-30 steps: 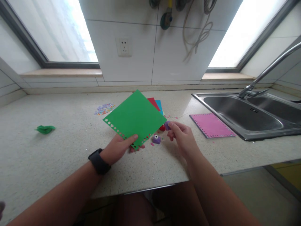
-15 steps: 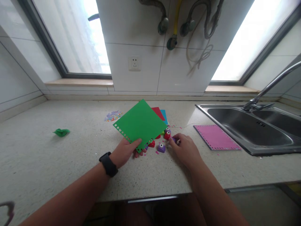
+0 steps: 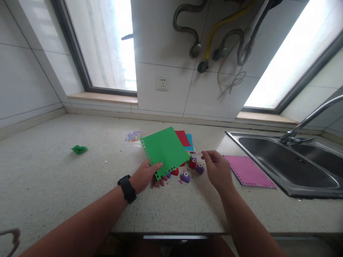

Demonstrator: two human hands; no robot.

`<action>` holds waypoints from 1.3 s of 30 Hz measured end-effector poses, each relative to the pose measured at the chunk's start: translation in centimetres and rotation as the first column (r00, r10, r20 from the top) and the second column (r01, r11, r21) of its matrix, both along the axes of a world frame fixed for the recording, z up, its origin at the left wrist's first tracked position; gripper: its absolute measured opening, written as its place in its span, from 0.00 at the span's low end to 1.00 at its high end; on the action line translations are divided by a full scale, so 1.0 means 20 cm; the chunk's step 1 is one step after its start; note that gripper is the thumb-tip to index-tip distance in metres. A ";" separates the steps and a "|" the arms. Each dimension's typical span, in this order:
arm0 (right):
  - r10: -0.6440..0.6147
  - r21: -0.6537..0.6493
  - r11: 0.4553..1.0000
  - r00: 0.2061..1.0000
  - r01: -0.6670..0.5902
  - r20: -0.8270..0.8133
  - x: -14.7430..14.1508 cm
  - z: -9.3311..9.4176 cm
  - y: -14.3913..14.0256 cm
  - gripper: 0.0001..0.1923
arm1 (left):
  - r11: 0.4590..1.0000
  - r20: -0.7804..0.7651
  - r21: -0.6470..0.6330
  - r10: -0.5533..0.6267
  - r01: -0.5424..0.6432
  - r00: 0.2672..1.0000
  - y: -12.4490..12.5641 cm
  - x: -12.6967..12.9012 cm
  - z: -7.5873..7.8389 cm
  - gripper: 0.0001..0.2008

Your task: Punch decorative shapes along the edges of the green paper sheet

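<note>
My left hand (image 3: 150, 174) grips a green sheet of paper (image 3: 166, 151) by its near corner, thumb on top. Small shaped holes run along two of the sheet's edges. To the right, my right hand (image 3: 217, 168) is raised a little above the counter with its fingertips pinched together; whatever may be between them is too small to make out. Below and left of those fingers lie small craft punches: a purple punch (image 3: 199, 169), a red punch (image 3: 192, 164) and another purple punch (image 3: 185, 177). More punches sit partly hidden behind the green sheet.
Red paper (image 3: 184, 138) and blue paper (image 3: 190, 142) lie behind the green sheet. A pink sheet (image 3: 250, 171) with punched edges rests beside the steel sink (image 3: 268, 157). Paper confetti (image 3: 134, 135) and crumpled green paper (image 3: 79, 149) are to the left.
My right hand has let go of a purple punch and moved up and right, fingers pinched. The green sheet has turned slightly in my left hand. The camera view has shifted.
</note>
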State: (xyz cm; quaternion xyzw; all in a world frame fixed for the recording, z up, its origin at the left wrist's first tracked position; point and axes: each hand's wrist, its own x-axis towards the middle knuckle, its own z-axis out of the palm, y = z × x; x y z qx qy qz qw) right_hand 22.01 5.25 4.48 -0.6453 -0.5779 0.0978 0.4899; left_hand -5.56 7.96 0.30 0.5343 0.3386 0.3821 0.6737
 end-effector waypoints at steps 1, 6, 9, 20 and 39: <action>0.049 0.006 0.999 0.996 -0.049 -0.069 0.00 0.04 0.02 0.19 | 1.000 0.003 0.001 -0.004 0.004 1.000 0.00 0.00 0.00 0.20; 0.356 -0.158 0.905 0.907 -0.395 -0.227 -0.03 0.17 0.14 0.22 | 0.999 0.069 -0.033 -0.014 0.016 0.998 0.01 0.00 -0.01 0.18; 0.522 -0.207 0.789 0.809 -0.579 -0.271 -0.08 0.15 0.18 0.20 | 0.997 0.088 -0.054 -0.042 0.047 0.995 0.03 -0.01 -0.02 0.20; 0.461 -0.096 0.807 0.723 -0.583 -0.515 -0.12 -0.02 0.16 0.22 | 0.976 0.154 -0.179 -0.097 0.124 0.983 0.06 -0.02 -0.04 0.29; 0.445 -0.004 0.865 0.768 -0.503 -0.460 -0.14 -0.01 0.18 0.22 | 0.987 0.239 -0.146 -0.038 0.074 0.970 0.05 -0.02 -0.02 0.29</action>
